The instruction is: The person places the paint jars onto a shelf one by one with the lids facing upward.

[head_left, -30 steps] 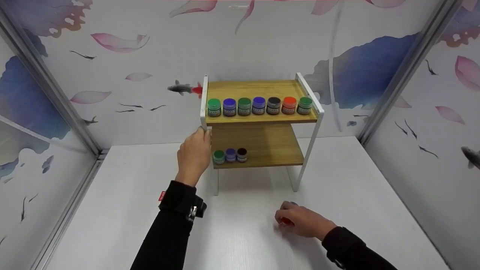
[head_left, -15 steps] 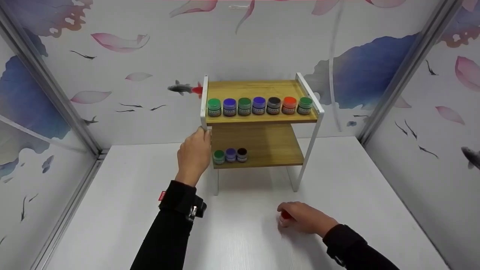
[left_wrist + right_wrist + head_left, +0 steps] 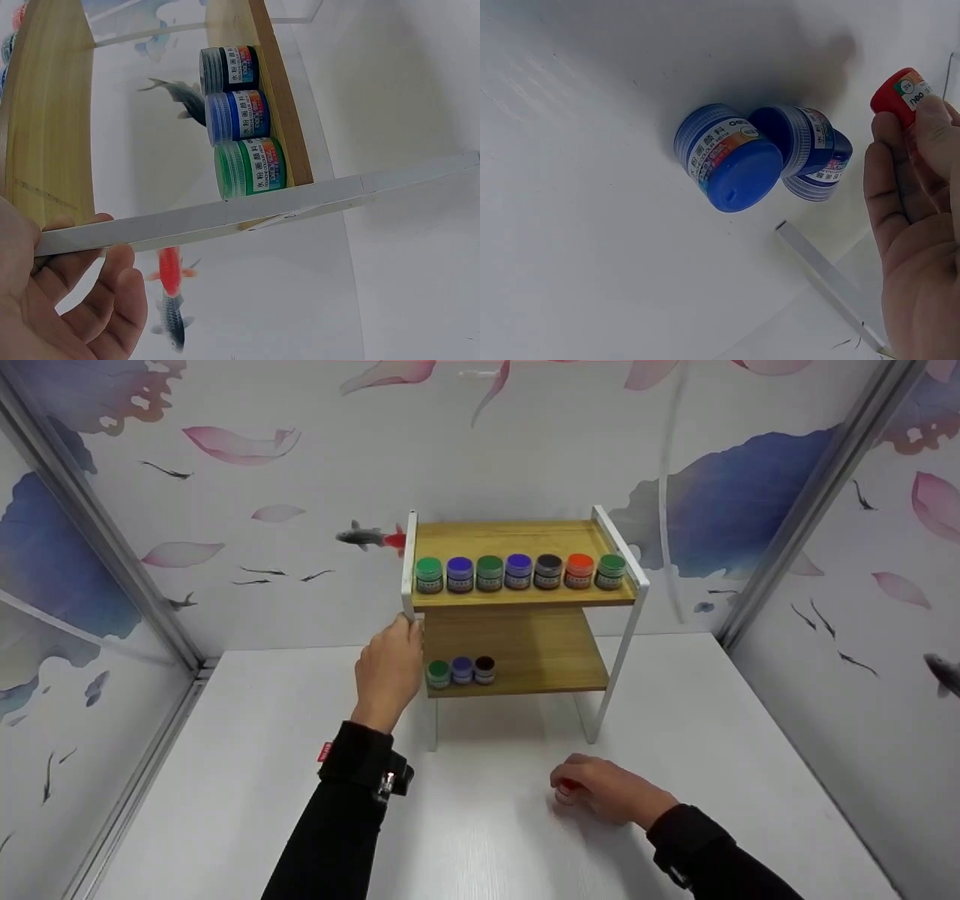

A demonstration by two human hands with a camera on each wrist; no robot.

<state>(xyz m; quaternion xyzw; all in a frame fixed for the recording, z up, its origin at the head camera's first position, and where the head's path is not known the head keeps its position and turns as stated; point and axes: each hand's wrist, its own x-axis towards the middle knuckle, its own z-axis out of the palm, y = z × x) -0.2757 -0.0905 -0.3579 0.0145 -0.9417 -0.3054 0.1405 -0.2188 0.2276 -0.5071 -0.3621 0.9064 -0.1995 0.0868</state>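
My left hand [image 3: 388,667] grips the white left post of a two-tier shelf rack [image 3: 525,649], just below its upper board. In the left wrist view, fingers [image 3: 112,307] curl about that white post [image 3: 180,225]. Low over the white table, my right hand [image 3: 611,787] holds a small red paint jar [image 3: 568,787]; the right wrist view shows the red jar [image 3: 900,94] pinched between thumb and fingers. Close by in that view are blue paint jars: one [image 3: 731,161] with its lid toward the camera, two more [image 3: 810,139] overlapping behind it.
Along the upper board's front stands a row of several paint jars, including a red-lidded jar [image 3: 579,571] and a black-lidded jar [image 3: 547,571]. The lower board bears a green jar [image 3: 439,674], a blue jar [image 3: 462,670] and a black jar [image 3: 484,670]. Printed walls [image 3: 480,450] enclose the table.
My right hand has shifted slightly toward the rack with the red jar, and the jar sits differently in its fingers. My left hand and the rack have stayed put.
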